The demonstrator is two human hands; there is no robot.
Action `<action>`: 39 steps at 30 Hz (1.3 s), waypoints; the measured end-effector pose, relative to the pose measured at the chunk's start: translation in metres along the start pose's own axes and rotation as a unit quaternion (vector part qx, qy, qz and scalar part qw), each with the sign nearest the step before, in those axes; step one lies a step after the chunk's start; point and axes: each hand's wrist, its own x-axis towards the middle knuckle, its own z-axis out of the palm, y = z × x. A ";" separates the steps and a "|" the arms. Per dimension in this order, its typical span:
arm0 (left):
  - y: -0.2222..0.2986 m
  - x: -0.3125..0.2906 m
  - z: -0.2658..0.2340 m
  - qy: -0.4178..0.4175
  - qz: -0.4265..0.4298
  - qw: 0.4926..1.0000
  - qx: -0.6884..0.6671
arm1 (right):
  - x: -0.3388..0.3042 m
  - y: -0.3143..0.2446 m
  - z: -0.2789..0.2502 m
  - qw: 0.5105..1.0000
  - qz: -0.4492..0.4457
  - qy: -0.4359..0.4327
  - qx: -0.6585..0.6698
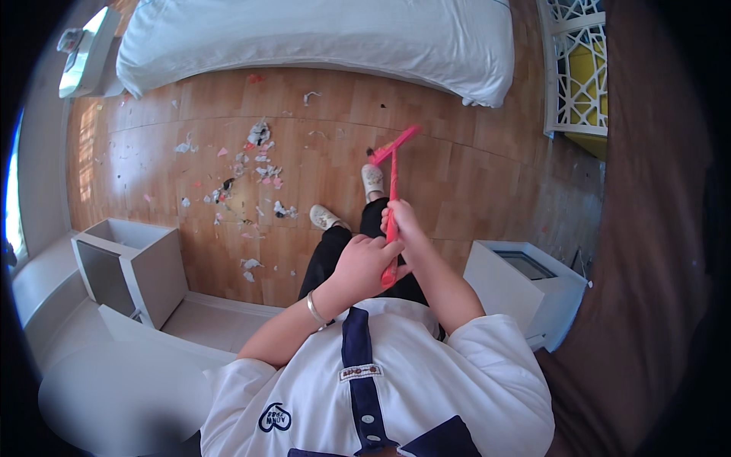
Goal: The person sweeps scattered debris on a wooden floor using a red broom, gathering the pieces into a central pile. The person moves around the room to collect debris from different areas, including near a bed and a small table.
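Both my hands hold a pink broom with a long thin handle. Near the handle's top end, the fingers of my left hand are closed around it; a silver bangle circles that wrist. My right hand grips the handle farther down, toward the floor. The narrow broom head lies slanted on the wooden floor just beyond my right shoe, with a small dark clump at its left end. Scattered to the left of the head are white and pink scraps and a crumpled white-and-dark wad.
A bed with a white cover spans the far side. White open cabinets stand at left and right. A white lattice panel is at far right, and a brown curtain-like surface beside it.
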 end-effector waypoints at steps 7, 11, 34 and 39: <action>0.012 0.084 0.029 0.053 -0.045 0.994 -0.083 | 0.028 -0.083 -0.036 0.996 -0.049 0.055 -0.045; 0.025 0.109 0.033 0.016 -0.037 0.995 -0.093 | 0.016 -0.104 -0.059 0.995 -0.033 0.077 -0.044; 0.007 0.123 -0.035 0.190 -0.278 0.935 0.110 | 0.078 -0.087 0.116 0.957 0.111 -0.188 -0.191; 0.015 0.131 -0.023 0.062 -0.213 0.956 0.194 | 0.084 -0.109 0.075 0.952 0.146 -0.240 -0.122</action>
